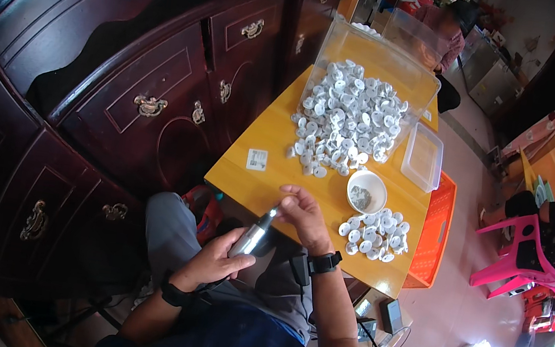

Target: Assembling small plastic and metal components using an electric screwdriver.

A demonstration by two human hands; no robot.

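Note:
My left hand (214, 263) is wrapped round a silver electric screwdriver (250, 239) with a black nose, its tip pointing up and away from me. At that tip, the thumb and fingers of my right hand (306, 220) are pinched together; whatever they hold is too small to make out. Both hands are just off the table's near edge. Beyond them, a white bowl (382, 188) contains small grey metal pieces (360, 198). Right of my right hand lies a small pile of white round plastic parts (373, 236). A much larger heap of similar parts (352, 113) spreads farther back.
The yellow table (246, 187) carries a large clear bin (324, 54) on its side, a shallow clear tub (423, 159) and a printed label (257, 160). An orange crate (434, 235) stands at the right. Dark cabinets (154, 81) line the left. A person (451, 37) sits at the far end.

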